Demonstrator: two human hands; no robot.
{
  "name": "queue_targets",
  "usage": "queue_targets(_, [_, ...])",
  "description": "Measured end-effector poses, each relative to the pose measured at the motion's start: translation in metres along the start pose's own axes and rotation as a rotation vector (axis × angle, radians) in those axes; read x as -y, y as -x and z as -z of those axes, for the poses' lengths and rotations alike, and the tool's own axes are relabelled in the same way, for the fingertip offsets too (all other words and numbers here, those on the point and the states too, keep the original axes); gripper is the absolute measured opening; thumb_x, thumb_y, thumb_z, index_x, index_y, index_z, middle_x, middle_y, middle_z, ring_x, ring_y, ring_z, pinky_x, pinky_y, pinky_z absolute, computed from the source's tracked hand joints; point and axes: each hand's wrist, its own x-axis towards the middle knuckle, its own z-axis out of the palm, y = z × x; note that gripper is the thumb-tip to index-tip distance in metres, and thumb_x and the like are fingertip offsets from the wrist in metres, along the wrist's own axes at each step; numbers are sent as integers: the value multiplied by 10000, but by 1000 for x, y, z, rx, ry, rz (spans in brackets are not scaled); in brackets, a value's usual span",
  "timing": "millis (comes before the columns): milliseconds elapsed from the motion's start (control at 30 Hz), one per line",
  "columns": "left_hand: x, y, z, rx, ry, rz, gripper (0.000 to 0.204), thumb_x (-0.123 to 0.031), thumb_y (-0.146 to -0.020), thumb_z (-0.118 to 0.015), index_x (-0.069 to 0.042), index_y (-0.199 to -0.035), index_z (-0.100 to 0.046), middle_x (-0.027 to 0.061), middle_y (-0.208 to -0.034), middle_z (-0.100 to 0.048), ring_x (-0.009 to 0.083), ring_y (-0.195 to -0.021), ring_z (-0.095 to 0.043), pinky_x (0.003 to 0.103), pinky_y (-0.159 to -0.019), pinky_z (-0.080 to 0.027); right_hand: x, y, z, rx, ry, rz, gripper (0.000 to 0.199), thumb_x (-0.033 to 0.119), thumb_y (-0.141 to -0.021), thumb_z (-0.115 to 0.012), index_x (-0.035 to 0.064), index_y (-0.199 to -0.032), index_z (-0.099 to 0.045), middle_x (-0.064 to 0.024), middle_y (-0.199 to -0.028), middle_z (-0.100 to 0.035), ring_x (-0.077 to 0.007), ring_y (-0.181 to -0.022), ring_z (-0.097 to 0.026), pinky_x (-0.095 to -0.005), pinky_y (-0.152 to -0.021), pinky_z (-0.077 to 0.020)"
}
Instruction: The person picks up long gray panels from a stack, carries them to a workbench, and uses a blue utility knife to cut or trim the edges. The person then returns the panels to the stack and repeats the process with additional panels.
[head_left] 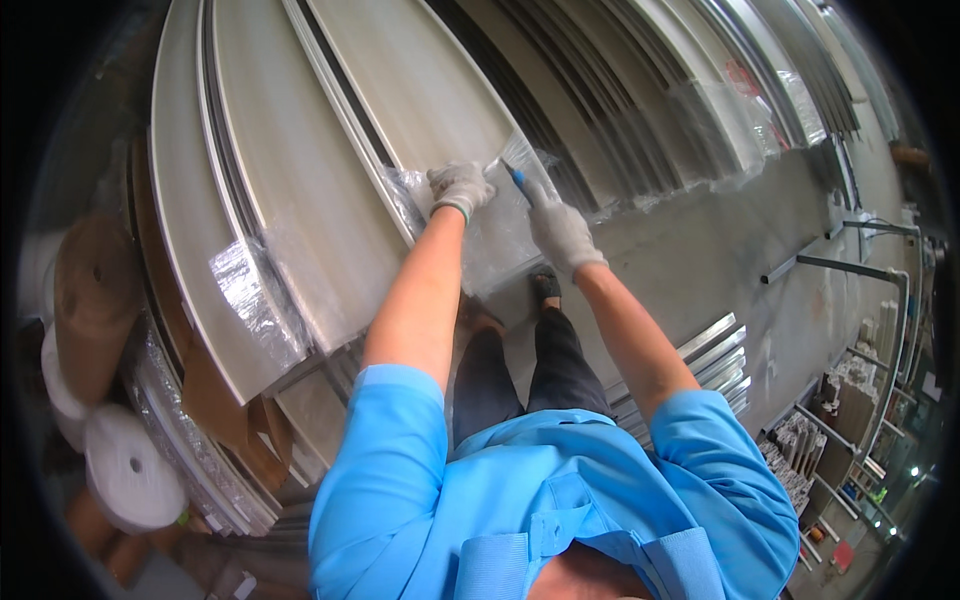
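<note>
My left hand (460,187), in a pale knitted glove, is closed on clear plastic film (500,238) at the near end of a long pale panel (410,90). My right hand (563,232), gloved alike, grips a small blue-handled knife (516,176) with its index finger stretched along it. The knife's thin tip points up and left, at the film over the panel's end corner. Its blade is too small to make out clearly. Film hangs from the panel end below both hands.
More long panels (290,170) with film-wrapped ends lie at left. Dark wrapped profiles (640,150) lie at right. White rolls (130,470) stand at lower left. A metal rack (890,300) is at far right, and metal bars (715,360) lie beside my right forearm.
</note>
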Motion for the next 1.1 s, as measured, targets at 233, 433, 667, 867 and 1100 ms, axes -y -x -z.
queue_targets(233, [10,-3,4,9,60,-89,450,-464,-877,-661,-221,-1255,-684,78,-1186,-722,254,-1143,-662,430,-985,-407,-24,135,3,124,32,-206,526,143,-938,-545,211,-1443,-413,-260,-901,-688,-463,-838,-673,-592,-756,-504])
queue_targets(433, [12,-16,-1,27,139,-98,387,-433,-939,-612,-220,-1253,-684,88,-1204,-714,258,-1154,-656,429,-1022,-375,3,73,27,-210,-131,-11,450,164,-967,-572,201,-1400,-450,-257,-965,-680,-477,-917,-650,-551,-780,-502])
queue_targets(667, [14,-20,-14,-81,163,-67,373,-413,-957,-564,-198,-1227,-705,90,-1215,-714,267,-1189,-646,447,-1020,-392,32,-35,10,4,137,-58,462,179,-971,-539,216,-1422,-443,-266,-953,-687,-446,-889,-677,-554,-783,-506])
queue_targets(867, [14,-13,-15,51,-29,-139,351,-360,-935,-587,-181,-1206,-719,77,-1261,-699,293,-1228,-624,468,-1038,-394,1,24,-3,15,128,-70,545,150,-970,-465,265,-1494,-371,-260,-968,-697,-459,-872,-681,-561,-787,-523])
queue_targets(1100, [14,42,-29,107,-144,-158,589,-641,-876,-585,-177,-1215,-715,66,-1226,-708,275,-1167,-644,487,-1033,-372,-73,169,-41,146,83,-135,521,164,-955,-494,240,-1460,-393,-254,-917,-696,-470,-832,-670,-581,-744,-502])
